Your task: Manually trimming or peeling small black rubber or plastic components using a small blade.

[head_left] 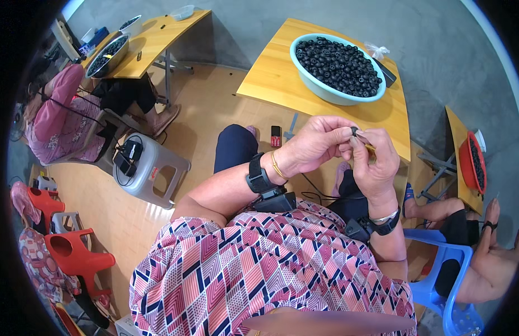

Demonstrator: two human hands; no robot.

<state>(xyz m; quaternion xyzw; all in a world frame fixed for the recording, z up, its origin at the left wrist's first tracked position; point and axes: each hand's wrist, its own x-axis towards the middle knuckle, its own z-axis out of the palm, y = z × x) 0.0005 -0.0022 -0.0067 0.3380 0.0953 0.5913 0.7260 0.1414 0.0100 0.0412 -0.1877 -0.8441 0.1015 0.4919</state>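
My left hand (321, 144) and my right hand (378, 162) meet in front of me, near the close edge of the wooden table. Between the thumb and finger of my left hand is a small black ring-like piece (353, 131). The fingertips of my right hand are closed right beside it; what they grip, if anything, is too small and covered to make out. Beyond my hands a pale blue basin (312, 84) stands on the table, heaped with small black rings (340, 64) that look alike.
The yellow wooden table (270, 75) also bears a clear plastic bag (377, 51) and a dark flat object (388, 75). A red phone (276, 136) lies below. Co-workers sit left and right, near a grey stool (150, 168), a blue chair (461, 263) and a red basin (466, 162).
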